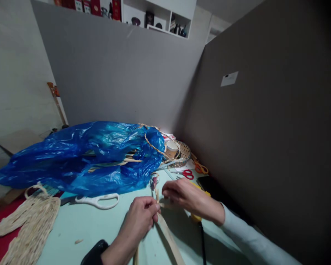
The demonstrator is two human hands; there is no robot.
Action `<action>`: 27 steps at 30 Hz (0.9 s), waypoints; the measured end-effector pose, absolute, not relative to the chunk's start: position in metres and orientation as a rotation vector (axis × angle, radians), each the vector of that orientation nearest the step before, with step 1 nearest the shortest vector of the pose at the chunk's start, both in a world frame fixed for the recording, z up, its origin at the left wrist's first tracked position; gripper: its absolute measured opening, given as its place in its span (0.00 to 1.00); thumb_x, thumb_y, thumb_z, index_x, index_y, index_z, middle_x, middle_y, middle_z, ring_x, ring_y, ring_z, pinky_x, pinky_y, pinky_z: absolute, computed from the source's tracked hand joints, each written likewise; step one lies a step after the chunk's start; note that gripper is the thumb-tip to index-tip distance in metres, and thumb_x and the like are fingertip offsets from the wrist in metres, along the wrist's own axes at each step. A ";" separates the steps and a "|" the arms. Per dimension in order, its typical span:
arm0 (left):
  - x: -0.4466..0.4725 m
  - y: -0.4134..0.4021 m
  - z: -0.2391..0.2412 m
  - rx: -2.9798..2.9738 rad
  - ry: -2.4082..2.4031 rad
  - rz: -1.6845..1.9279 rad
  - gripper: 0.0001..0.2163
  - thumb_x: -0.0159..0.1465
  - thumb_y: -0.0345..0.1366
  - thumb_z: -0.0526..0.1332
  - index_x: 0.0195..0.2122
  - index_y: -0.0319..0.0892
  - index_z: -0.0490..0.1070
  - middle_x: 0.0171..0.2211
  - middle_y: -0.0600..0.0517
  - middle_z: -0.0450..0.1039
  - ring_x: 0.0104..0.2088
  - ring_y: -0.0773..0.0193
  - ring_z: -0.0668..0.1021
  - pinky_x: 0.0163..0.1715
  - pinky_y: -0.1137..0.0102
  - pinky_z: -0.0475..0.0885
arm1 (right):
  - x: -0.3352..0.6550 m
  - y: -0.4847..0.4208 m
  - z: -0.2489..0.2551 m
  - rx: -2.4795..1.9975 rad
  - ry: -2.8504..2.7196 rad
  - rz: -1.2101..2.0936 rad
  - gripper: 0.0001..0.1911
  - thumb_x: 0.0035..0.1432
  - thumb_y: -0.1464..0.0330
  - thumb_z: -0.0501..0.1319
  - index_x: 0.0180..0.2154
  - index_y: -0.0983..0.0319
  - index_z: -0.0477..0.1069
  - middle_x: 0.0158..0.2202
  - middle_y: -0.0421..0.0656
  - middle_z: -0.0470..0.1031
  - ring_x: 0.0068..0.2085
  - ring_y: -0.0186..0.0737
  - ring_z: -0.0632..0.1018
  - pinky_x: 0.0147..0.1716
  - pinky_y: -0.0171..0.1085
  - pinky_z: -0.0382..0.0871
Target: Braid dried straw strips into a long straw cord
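My left hand is closed in a pinch on pale straw strips that run down toward the near table edge. My right hand is just beyond it, fingers curled onto the same strips where they cross. A thin braided piece rises from between the two hands. Both hands hover low over the light green table.
A big blue plastic bag with straw poking out fills the back left. White-handled scissors lie before it. Woven straw mats lie at left. Red scissors, orange scissors, a paper cup in a shallow basket and grey partition walls stand at right.
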State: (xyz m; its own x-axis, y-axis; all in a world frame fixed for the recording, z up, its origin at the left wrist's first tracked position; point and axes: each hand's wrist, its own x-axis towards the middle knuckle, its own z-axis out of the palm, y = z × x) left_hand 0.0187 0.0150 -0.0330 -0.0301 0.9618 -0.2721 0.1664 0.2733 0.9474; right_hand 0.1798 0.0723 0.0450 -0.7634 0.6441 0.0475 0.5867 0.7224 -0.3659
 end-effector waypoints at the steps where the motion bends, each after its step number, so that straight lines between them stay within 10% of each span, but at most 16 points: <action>1: 0.019 0.016 -0.034 1.119 1.466 0.899 0.11 0.66 0.35 0.58 0.26 0.38 0.69 0.18 0.60 0.67 0.14 0.75 0.64 0.15 0.76 0.59 | 0.172 0.079 0.052 -0.987 -2.763 0.340 0.13 0.67 0.70 0.53 0.34 0.64 0.75 0.26 0.41 0.76 0.27 0.32 0.72 0.26 0.31 0.58; 8: 0.021 0.016 -0.039 1.165 1.496 0.818 0.15 0.66 0.40 0.61 0.52 0.41 0.70 0.50 0.46 0.74 0.43 0.57 0.79 0.41 0.58 0.77 | 0.064 0.137 0.051 -0.979 -2.802 -0.100 0.12 0.69 0.69 0.53 0.43 0.66 0.74 0.42 0.49 0.77 0.44 0.43 0.77 0.43 0.40 0.69; 27: 0.020 0.015 -0.032 1.237 1.552 0.782 0.15 0.66 0.40 0.61 0.52 0.41 0.70 0.50 0.47 0.74 0.44 0.56 0.79 0.42 0.57 0.77 | 0.043 0.162 0.050 -1.021 -2.874 -0.040 0.17 0.66 0.63 0.60 0.53 0.63 0.68 0.52 0.48 0.71 0.48 0.45 0.76 0.46 0.48 0.73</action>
